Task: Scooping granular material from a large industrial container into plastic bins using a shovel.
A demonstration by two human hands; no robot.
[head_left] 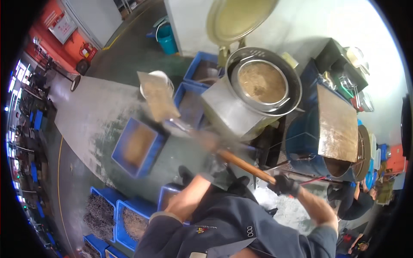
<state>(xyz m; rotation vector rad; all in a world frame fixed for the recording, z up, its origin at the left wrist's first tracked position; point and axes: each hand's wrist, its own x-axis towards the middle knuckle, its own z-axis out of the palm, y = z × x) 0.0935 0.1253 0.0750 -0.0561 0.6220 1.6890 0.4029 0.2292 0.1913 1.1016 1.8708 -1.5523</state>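
Note:
A shovel lies across the front of me, its broad blade [159, 98] raised over the floor by the blue bins and its wooden handle [246, 165] running down to the right. My right hand [285, 185], in a dark glove, is closed round the rear end of the handle. Farther forward, my left hand [216, 162] is gloved and smeared by motion, and appears wrapped round the handle. Right of the blade stands a round metal machine [297, 92] with its lid [241, 19] up. A basket [284, 88] inside it holds brown granular material [261, 81].
A blue bin [115, 155] with brown contents sits below the blade; more blue bins [189, 74] stand beside the machine. Bins with dark metal pieces [100, 215] are at lower left. A blue drum [301, 137] stands right, near another person [355, 202]. A teal bucket [167, 39] is behind.

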